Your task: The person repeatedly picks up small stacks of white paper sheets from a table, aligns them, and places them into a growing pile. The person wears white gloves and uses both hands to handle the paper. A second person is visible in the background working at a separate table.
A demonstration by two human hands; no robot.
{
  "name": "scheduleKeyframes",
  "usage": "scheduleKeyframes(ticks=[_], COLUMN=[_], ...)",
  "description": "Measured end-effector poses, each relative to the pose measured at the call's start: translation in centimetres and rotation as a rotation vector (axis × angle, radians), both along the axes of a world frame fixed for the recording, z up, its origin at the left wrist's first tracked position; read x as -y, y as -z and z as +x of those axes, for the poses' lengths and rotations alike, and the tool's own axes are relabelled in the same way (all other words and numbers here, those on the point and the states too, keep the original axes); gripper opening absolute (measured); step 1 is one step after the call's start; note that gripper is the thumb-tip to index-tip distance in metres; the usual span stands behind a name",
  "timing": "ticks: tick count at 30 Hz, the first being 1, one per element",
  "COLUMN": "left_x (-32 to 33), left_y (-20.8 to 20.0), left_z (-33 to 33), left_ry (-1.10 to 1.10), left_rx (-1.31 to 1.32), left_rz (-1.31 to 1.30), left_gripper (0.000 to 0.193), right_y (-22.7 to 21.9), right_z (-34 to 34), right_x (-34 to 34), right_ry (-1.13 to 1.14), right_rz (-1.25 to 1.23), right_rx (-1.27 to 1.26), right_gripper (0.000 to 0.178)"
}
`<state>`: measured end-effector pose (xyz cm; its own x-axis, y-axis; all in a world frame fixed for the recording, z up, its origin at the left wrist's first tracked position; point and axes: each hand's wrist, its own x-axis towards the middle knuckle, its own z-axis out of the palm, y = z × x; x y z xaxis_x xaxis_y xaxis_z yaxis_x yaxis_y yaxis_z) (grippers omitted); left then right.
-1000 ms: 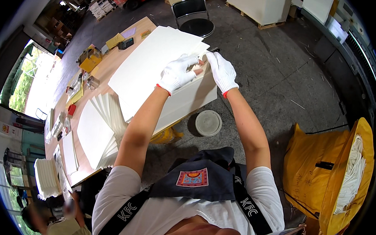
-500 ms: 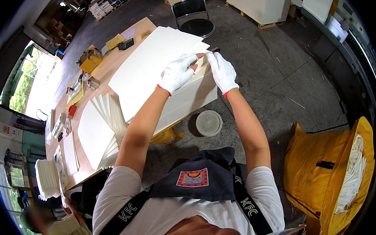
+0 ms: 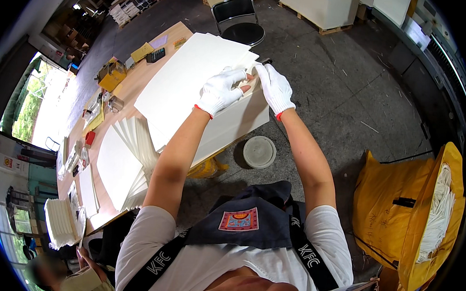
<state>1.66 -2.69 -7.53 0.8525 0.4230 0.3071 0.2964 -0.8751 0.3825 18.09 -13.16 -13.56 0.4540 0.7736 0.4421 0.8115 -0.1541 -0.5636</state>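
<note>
A tall stack of large white paper sheets (image 3: 189, 69) lies on the table, its top sheets slightly fanned. My left hand (image 3: 222, 90), in a white glove with bare thumb and forefinger tips, rests on the stack. Its thumb and forefinger are at the sheet edges near the right corner. My right hand (image 3: 274, 89), also gloved in white, is closed against that corner from the right, fingers together. Between the hands, the edges of several sheets are parted. The right hand's thumb and the undersides of the fingers are partly hidden.
The wooden table (image 3: 132, 99) also bears a fanned paper pile (image 3: 119, 163), a yellow box (image 3: 112, 75), a calculator (image 3: 156, 55) and a metal cup (image 3: 116, 104). Around it are a round bucket (image 3: 259, 152), a black chair (image 3: 242, 32), a yellow sack (image 3: 385, 206) and a seated person (image 3: 86, 280).
My left forefinger and thumb have shifted slightly down and right along the sheet edges. My right hand stays nearly in place. The person at lower left has moved a hand near the paper pile.
</note>
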Motion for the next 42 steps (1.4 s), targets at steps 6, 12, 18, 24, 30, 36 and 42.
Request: scheduleKeyframes(ticks=[6, 12, 18, 24, 30, 36, 42], left_x=[0.4, 0.6, 0.7, 0.2, 1.2, 1.1, 7.3], left_y=[-0.5, -0.9, -0.5, 0.1, 0.1, 0.3, 3.2], left_z=[-0.1, 0.1, -0.1, 0.1, -0.6, -1.7, -12.5], left_ry=[0.018, 0.004, 0.04, 0.067, 0.005, 0.145, 0.057], left_rx=[0.013, -0.004, 0.022, 0.066, 0.197, 0.403, 0.425], left_rz=[-0.007, 0.001, 0.057, 0.088, 0.316, 0.376, 0.348], left_gripper=[0.029, 0.028, 0.03, 0.035, 0.032, 0.036, 0.02], right_y=[0.7, -0.6, -0.3, -0.8, -3.9, -3.1, -2.6], right_z=[0.2, -0.2, -0.2, -0.3, -0.6, -4.1, -11.5], right_x=[-0.3, -0.1, -0.1, 0.6, 1.6, -1.7, -3.0], right_ry=[-0.002, 0.009, 0.01, -0.001, 0.205, -0.231, -0.476], right_rz=[0.032, -0.003, 0.06, 0.05, 0.053, 0.509, 0.136], right_rx=[0.081, -0.201, -0.107, -0.145, -0.324, -1.892, -1.909], right_gripper=[0.031, 0.031, 0.031, 0.035, 0.054, 0.048, 0.041])
